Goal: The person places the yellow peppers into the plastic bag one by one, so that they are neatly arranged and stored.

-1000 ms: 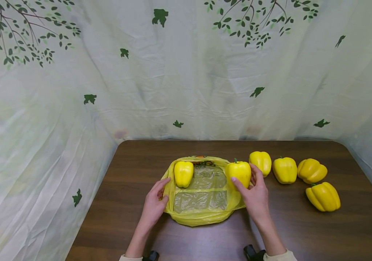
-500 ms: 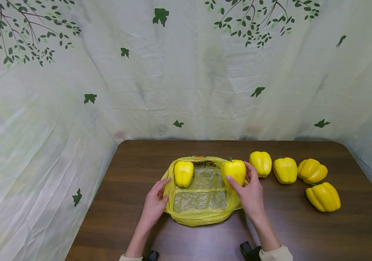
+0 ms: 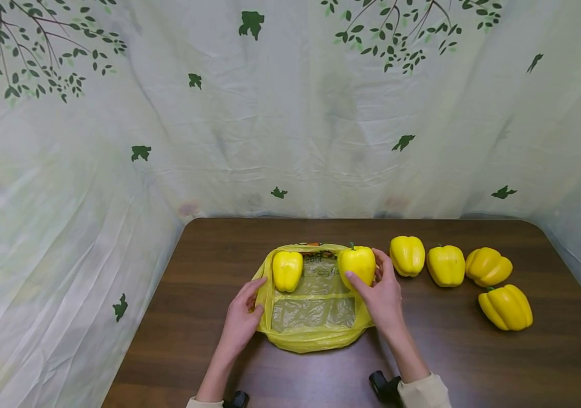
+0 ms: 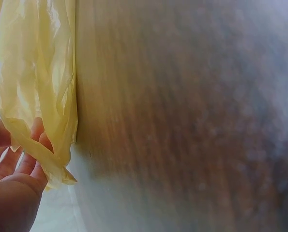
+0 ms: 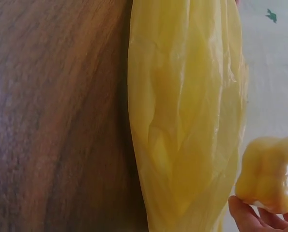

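Note:
A yellow plastic bag (image 3: 313, 340) lies spread on the table with its mouth wide and facing up. Inside it, at the back left, is one yellow bell pepper (image 3: 287, 272). My left hand (image 3: 242, 314) holds the bag's left rim; in the left wrist view a strip of the bag (image 4: 42, 152) crosses in front of its fingers. My right hand (image 3: 383, 292) grips another yellow bell pepper (image 3: 355, 266), stem up, thumb on its near side. That pepper is over the right part of the bag's mouth. In the right wrist view it shows beside the bag's upper edge.
Several more yellow bell peppers stand or lie at the right: one (image 3: 406, 256) closest to the bag, one (image 3: 445, 266) beside it, others farther right, including one (image 3: 505, 307) nearer the front. A brown wooden table (image 3: 168, 317) meets a pale leaf-printed curtain (image 3: 290, 113) behind.
My right hand has moved left with its pepper, from the bag's right rim to farther over the mouth. My left hand and the other peppers have stayed put.

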A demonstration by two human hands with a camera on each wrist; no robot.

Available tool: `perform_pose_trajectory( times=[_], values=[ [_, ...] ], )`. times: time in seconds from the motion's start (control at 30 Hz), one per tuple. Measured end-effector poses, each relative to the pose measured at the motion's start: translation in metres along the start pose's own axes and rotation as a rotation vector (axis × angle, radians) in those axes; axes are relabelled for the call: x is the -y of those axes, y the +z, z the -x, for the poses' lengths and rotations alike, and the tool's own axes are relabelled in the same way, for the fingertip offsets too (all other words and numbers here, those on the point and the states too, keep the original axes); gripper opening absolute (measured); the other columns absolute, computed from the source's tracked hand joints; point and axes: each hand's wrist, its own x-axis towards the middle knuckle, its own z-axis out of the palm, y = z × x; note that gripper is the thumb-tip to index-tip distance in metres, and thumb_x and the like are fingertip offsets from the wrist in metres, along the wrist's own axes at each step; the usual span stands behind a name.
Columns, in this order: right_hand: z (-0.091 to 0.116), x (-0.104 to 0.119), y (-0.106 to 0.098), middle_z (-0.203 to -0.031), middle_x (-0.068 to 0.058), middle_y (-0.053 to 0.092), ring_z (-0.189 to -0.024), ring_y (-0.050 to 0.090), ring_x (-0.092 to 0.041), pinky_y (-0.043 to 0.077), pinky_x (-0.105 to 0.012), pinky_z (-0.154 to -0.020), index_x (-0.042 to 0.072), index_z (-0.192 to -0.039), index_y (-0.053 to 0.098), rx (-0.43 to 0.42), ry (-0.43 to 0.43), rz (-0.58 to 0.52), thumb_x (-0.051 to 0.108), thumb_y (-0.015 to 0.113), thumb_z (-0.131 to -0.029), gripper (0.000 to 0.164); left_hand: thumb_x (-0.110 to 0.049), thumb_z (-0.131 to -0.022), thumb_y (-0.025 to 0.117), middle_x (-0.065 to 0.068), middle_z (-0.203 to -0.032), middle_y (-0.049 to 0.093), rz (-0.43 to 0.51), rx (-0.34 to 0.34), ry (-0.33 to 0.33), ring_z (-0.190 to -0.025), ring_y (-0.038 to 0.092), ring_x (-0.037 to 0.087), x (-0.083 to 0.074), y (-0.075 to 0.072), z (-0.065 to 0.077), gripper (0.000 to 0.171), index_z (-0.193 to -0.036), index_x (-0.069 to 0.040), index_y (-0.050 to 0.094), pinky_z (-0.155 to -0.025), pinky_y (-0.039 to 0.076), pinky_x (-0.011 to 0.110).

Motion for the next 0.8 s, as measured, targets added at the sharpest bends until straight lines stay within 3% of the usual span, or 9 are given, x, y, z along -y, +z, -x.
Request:
perform_pose_trajectory(
  times=[0.2,0.43,0.8],
  values=[
    [-0.002,-0.001,0.004,-0.147,-0.01,0.041,-0.129,0.043,-0.032,0.039,-0.049,-0.104,0.015,-0.145,0.038,0.023,-0.005,-0.012,0.042,0.079,-0.081,0.081,0.02,-0.082,0.054,0.012,-0.136,0.054,0.024,0.012,-0.016,-0.116,0.056,0.029,-0.007,0.001,0.001,0.058,-0.135,-0.003,0.057,-0.096,0.046,0.048],
    [-0.003,-0.002,0.008,-0.146,-0.009,0.041,-0.128,0.042,-0.029,0.04,-0.047,-0.103,0.015,-0.146,0.036,0.093,0.03,0.0,0.045,0.078,-0.081,0.083,0.021,-0.081,0.052,0.022,-0.134,0.053,0.029,0.025,-0.003,-0.117,0.055,0.038,-0.041,-0.005,0.009,0.054,-0.133,0.008,0.055,-0.095,0.044,0.054],
    [-0.006,-0.005,0.013,-0.136,-0.007,0.049,-0.11,0.054,-0.026,0.046,-0.041,-0.087,0.018,-0.144,0.039,0.118,0.019,0.076,0.052,0.077,-0.079,0.083,0.021,-0.081,0.054,0.02,-0.133,0.055,0.016,0.013,0.003,-0.114,0.057,0.038,-0.042,-0.005,0.009,0.053,-0.132,0.007,0.057,-0.093,0.046,0.053]
  ],
)
